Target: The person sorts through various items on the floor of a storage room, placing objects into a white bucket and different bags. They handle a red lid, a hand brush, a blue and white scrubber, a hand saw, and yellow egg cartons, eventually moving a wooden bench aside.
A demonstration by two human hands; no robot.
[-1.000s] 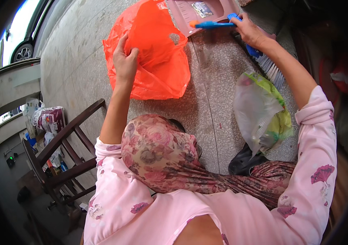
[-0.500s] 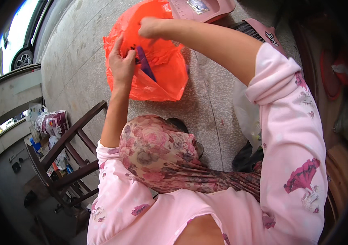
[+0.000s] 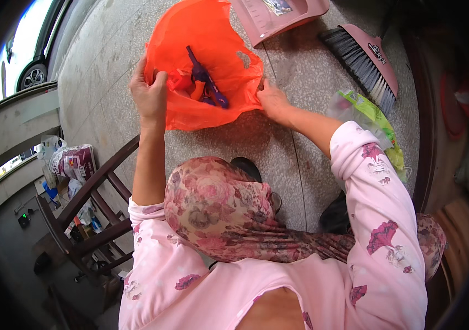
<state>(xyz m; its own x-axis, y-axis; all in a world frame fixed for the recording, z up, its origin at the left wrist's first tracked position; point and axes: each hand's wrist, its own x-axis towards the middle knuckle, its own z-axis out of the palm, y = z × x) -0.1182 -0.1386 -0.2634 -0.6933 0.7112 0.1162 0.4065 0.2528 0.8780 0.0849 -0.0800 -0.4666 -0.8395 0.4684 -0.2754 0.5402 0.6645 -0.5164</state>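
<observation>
An orange plastic bag (image 3: 212, 38) lies open on the speckled stone floor in front of me. My left hand (image 3: 148, 91) grips its left rim and my right hand (image 3: 272, 99) grips its right rim, holding the mouth apart. Inside the bag lies a purple toy-like object (image 3: 206, 78) beside small red and orange pieces (image 3: 182, 82). My knees in flowered trousers sit below the bag.
A pink dustpan (image 3: 278, 16) lies beyond the bag, with a pink brush (image 3: 364, 58) to its right. A clear bag with green contents (image 3: 372, 118) lies by my right arm. A dark wooden chair (image 3: 88, 220) stands at my left, and a car (image 3: 20, 49) is parked far left.
My right hand took a blue-handled object from by the dustpan, reached into the orange bag, and now holds the bag's right rim. The purple object now lies inside the bag.
</observation>
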